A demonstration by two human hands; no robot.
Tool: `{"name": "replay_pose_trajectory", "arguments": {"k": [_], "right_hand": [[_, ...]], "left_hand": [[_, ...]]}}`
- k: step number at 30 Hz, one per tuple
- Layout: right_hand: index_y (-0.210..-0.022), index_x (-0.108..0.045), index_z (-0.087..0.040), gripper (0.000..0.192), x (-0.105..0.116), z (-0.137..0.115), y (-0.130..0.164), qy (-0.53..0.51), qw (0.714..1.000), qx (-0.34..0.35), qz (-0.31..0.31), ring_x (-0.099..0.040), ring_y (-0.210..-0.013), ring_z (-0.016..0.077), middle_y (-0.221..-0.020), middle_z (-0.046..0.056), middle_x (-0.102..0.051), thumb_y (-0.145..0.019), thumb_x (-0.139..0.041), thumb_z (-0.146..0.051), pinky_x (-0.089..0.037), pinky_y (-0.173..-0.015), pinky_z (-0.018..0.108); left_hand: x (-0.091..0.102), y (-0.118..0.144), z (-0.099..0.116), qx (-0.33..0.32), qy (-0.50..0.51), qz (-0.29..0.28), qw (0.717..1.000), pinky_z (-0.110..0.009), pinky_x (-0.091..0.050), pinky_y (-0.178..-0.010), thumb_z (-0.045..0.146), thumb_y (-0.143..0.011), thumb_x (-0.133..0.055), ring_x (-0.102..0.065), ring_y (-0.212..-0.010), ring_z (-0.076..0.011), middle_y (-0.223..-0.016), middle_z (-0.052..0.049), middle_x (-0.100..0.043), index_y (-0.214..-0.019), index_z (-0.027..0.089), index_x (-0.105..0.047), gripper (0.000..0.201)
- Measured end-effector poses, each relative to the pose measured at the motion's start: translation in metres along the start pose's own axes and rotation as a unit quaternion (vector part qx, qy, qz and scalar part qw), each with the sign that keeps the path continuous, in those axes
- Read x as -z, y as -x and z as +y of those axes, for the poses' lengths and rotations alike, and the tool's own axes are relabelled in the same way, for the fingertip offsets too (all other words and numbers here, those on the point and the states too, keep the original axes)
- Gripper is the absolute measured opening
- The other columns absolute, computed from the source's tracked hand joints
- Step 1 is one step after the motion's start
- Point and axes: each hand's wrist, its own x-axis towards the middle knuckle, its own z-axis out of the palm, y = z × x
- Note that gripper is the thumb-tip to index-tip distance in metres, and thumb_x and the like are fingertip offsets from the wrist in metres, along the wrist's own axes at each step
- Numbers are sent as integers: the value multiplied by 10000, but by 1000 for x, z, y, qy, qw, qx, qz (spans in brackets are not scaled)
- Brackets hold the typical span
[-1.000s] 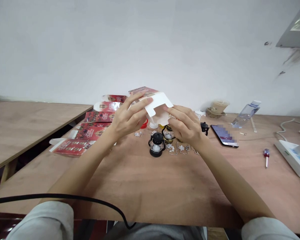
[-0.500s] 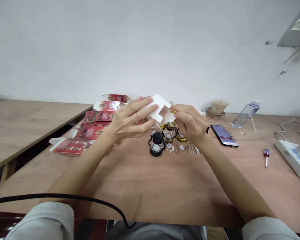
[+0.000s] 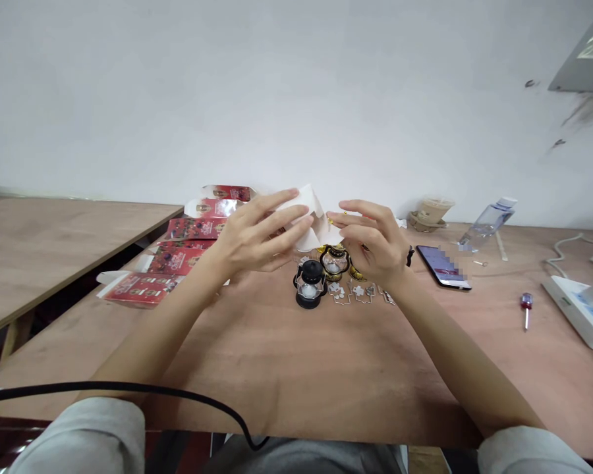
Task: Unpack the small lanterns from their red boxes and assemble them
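Above two lanterns [image 3: 321, 276] — two hands [image 3: 257, 240] fold one carton [image 3: 312, 220].

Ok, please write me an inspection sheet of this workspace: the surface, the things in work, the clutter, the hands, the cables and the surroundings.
Surface: wooden table, bare in front; a second wooden table to the left.
Things in work: folded white carton held up between both hands; small black lantern and gold lantern standing below it.
Clutter: flat red cartons, small metal parts, phone, screwdriver, water bottle, white device.
Hands: left hand grips the carton; right hand pinches its edge.
Cables: black cable at near edge; white cable far right.
Surroundings: plain white wall.
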Motion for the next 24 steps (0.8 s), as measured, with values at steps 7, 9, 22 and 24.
{"name": "replay_pose_trajectory", "arguments": {"k": [7,9,22,24], "right_hand": [[-955,-519,-286,175,-8,-8,-5,-77,996,-37,-22,-613,-1054,168,-903,0,-686,-887,-468,-133,-550,-859,407],[-952,-513,-281,146,-11,-11,-5,-111,990,-84,-6,-589,-1079,162,-887,-2,-667,-886,-492,-152,-517,-912,405],[-677,-530,-176,284,-12,-16,-15,-399,789,-467,-14,-619,-817,123,-989,36,-615,-711,-720,-384,-577,-776,356],[-612,-509,-168,303,-10,-17,-17,-410,777,-478,-10,-613,-783,111,-970,36,-616,-683,-741,-350,-577,-779,356]], "left_hand": [[-3,-4,-1,-7,4,15,1000,-534,-429,-1037,466,-742,-694,-483,-1249,-318,-1200,-18,-598,-1155,324,-557,458],[-3,-5,0,12,15,20,1000,-541,-438,-1028,472,-724,-713,-505,-1224,-318,-1177,-16,-613,-1116,324,-582,439],[-12,1,5,52,-6,45,998,-562,-403,-1046,388,-788,-664,-490,-1260,-287,-1297,-41,-560,-1149,328,-536,388],[-12,0,5,48,-8,50,998,-573,-377,-1063,372,-783,-674,-483,-1268,-285,-1292,-31,-567,-1137,339,-544,379]]}}
